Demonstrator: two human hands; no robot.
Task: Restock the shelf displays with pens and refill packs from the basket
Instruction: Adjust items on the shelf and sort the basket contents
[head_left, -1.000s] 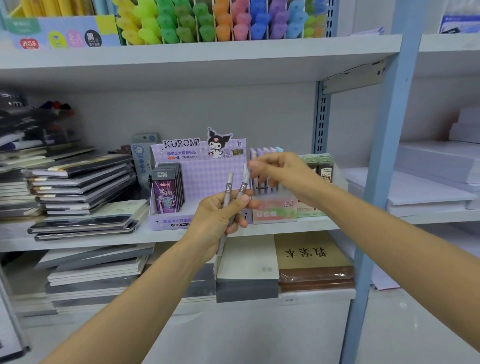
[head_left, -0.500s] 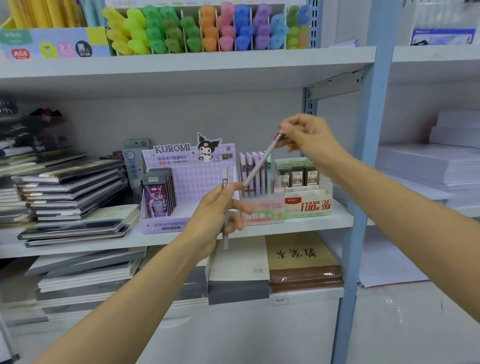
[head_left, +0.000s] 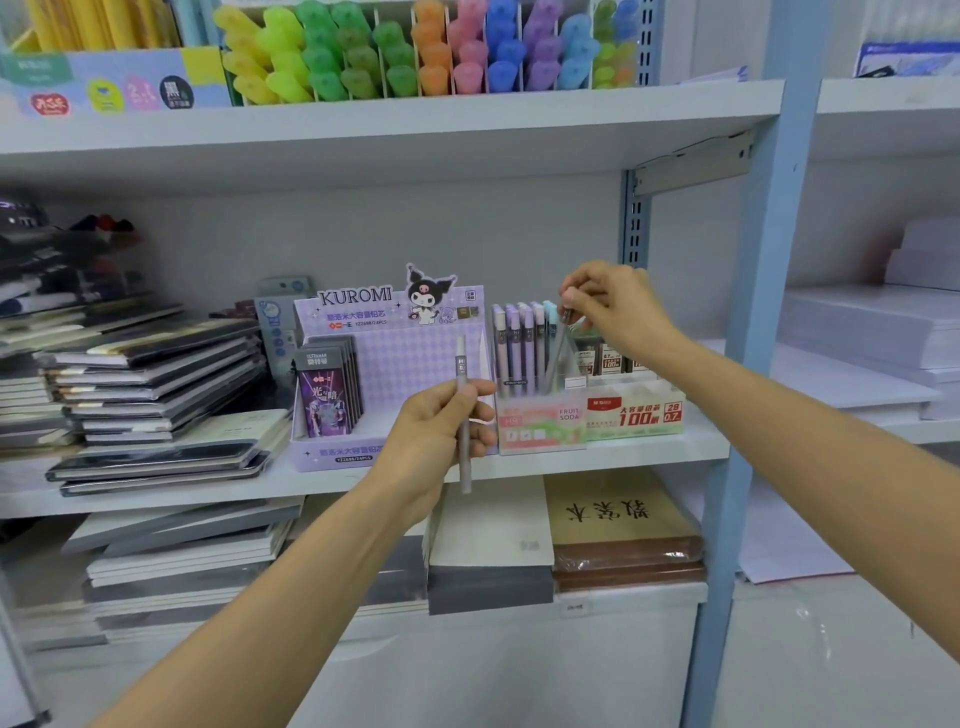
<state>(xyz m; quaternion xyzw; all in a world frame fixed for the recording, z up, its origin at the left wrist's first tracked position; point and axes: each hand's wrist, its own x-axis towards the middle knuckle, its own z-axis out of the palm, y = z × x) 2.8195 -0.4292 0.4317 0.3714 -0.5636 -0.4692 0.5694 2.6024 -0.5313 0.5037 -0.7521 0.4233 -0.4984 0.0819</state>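
Stationery shelf (head_left: 649, 452) across mid-frame, crowded with stock.
Stacked notebooks (head_left: 156, 374) fill the left. A purple display box (head_left: 410, 364) stands at centre, with a smaller pen box (head_left: 540, 423) touching its right side. The left hand (head_left: 436, 431), fingers curled, grips a grey pen (head_left: 462, 374) upright in front of the purple box. The right hand (head_left: 618, 306) pinches the top of a second pen (head_left: 557, 358), whose lower end sits among the pens in the pen box.
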